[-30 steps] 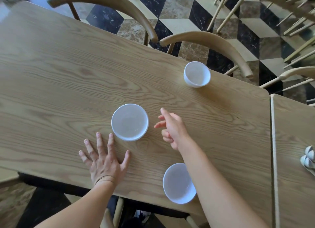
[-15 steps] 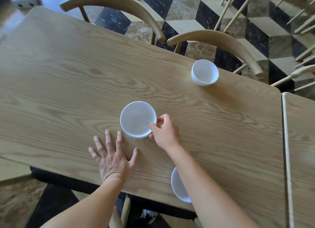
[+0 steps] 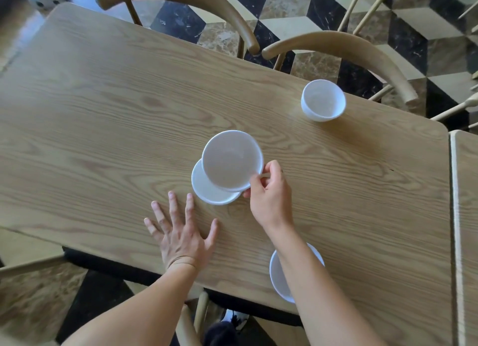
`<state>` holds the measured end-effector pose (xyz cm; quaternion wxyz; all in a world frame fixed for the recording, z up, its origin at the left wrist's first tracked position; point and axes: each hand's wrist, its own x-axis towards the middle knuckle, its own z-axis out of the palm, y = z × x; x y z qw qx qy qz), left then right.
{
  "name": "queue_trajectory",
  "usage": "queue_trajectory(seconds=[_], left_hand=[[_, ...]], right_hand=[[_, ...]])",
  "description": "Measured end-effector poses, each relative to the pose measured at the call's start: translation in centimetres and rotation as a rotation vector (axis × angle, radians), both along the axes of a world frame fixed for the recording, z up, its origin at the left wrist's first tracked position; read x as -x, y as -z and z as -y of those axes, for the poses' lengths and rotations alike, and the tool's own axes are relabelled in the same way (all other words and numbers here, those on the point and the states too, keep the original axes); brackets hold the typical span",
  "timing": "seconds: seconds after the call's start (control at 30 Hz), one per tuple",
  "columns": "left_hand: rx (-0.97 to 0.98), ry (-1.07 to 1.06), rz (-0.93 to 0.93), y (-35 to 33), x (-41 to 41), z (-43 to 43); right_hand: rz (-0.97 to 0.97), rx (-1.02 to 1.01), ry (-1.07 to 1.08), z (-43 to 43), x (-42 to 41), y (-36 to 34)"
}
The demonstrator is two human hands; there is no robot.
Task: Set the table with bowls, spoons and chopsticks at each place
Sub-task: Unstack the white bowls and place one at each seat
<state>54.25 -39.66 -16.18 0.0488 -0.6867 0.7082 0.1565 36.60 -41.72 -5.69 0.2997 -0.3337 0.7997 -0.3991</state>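
Bowl (image 3: 231,161) looks light, rigid, slick and breakable; I'd keep right hand (image 3: 269,195) pinching its rim, left hand (image 3: 181,232) splayed flat on desk (image 3: 103,113).

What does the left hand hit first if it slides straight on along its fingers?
Probably nothing soon. The left hand lies flat on the light wooden table, fingers pointing up-left; the lower white round bowl sits just right of that line. Only bare wood shows ahead.
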Motion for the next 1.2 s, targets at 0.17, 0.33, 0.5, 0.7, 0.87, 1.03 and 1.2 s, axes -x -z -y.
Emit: queue_trajectory(seconds=[0.17, 0.33, 0.5, 0.7, 0.87, 1.03, 1.2], left_hand=[[-0.012, 0.016, -0.002, 0.0, -0.1, 0.1], [-0.031, 0.031, -0.035, -0.1, -0.2, 0.2], [-0.110, 0.065, -0.085, -1.0, -0.7, 0.4], [-0.204, 0.426, -0.213, -2.2, -4.7, 1.3], [-0.066, 0.680, -0.092, -0.5, -17.8, 9.6], [-0.049, 0.341, 0.063, -1.3, -30.8, 19.8], [-0.083, 0.246, 0.078, -1.7, -38.2, 24.5]], right_hand=[[-0.017, -0.013, 0.141, -1.1, 1.9, -0.8], [-0.029, -0.087, 0.277, -5.0, 1.0, -1.9], [0.020, -0.206, 0.452, -10.7, -3.7, -2.5], [0.087, -0.354, 0.547, -13.1, -13.6, -2.9], [0.177, -0.408, 0.520, -9.6, -21.4, -1.4], [0.254, -0.427, 0.375, -3.1, -28.1, 0.0], [0.362, -0.420, 0.248, 3.0, -33.6, 0.0]])
